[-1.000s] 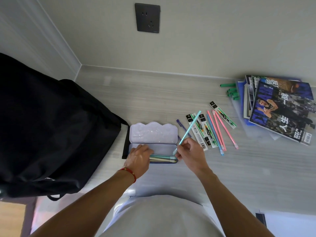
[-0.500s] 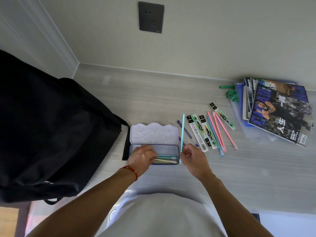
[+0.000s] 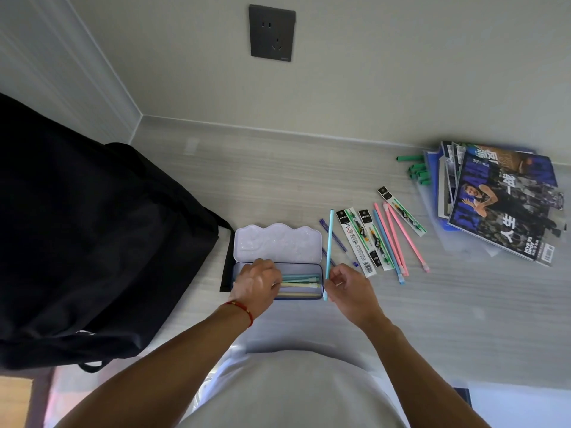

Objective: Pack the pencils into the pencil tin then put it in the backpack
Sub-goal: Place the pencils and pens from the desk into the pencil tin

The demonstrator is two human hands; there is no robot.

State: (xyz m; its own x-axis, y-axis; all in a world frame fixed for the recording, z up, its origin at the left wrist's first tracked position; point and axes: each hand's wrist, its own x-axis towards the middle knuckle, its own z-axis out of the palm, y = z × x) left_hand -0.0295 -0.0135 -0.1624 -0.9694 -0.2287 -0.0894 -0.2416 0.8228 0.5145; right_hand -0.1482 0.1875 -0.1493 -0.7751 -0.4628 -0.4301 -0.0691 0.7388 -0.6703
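Note:
An open lilac pencil tin lies on the desk, lid up, with several pastel pencils inside. My left hand rests in the tin's left half, fingers on those pencils. Just right of the tin, my right hand pinches a light blue pencil near its lower end, holding it nearly upright in the view. More pink and blue pencils and packaged refills lie to the right. The black backpack stands at the left, touching the tin's side.
A stack of magazines lies at the far right with green pens beside it. Thin purple refills lie between the tin and the packages. A wall socket sits above the desk's back edge.
My right hand has swung the light blue pencil from a rightward slant to nearly vertical and brought it close to the tin's right edge. My left hand stays in the tin.

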